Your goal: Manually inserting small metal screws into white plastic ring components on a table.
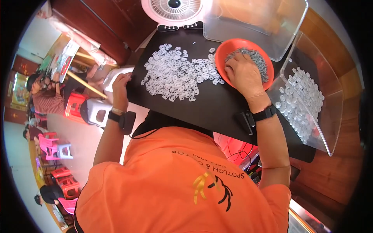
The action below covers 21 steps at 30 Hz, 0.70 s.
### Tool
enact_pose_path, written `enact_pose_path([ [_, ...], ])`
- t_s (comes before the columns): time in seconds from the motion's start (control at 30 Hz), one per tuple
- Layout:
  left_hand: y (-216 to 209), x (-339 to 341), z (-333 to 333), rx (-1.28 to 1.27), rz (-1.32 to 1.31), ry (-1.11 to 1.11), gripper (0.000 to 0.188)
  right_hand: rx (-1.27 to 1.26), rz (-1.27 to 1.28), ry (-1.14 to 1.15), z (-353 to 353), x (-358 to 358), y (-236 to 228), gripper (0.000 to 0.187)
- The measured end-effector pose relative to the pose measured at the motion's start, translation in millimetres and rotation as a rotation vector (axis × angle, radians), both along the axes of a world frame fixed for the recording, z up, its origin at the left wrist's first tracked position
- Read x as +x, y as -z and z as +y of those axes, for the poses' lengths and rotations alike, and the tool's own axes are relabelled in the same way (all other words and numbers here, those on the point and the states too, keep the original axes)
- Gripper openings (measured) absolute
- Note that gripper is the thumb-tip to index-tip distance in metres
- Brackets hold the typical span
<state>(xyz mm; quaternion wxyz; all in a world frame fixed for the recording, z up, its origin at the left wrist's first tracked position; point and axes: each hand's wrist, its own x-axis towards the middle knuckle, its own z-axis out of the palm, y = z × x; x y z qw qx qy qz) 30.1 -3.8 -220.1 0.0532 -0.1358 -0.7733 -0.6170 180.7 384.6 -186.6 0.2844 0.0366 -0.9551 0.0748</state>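
Note:
My right hand is down in an orange-red bowl, its fingers bent into a heap of small grey metal pieces that look like screws. Whatever those fingertips pinch is hidden. At the table's left edge my left hand is raised with its fingers curled together. I cannot make out anything between them. Many small white plastic pieces with holes lie spread on the black table, between my two hands.
A clear bin holding round whitish pieces lies at the right. Behind the bowl stands another clear plastic box. A pink-rimmed fan is at the far edge. Stools and other people are off to the left.

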Motion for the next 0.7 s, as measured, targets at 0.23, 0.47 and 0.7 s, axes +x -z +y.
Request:
enact_pose_path([
  [0.23,4.6,10.9,8.6,0.039,-0.032,-0.060,0.016,-0.016,0.070,0.008,-1.4,-5.3,6.5,0.009],
  [0.47,4.8,13.8,11.8,-0.007,-0.047,-0.068,0.016,-0.060,0.043,-0.040,-1.8,-0.4,1.0,0.010],
  [0.7,-5.2,19.2,16.4,-0.004,-0.062,-0.042,0.020,-0.100,0.012,-0.011,-3.2,-5.5,2.0,0.008],
])
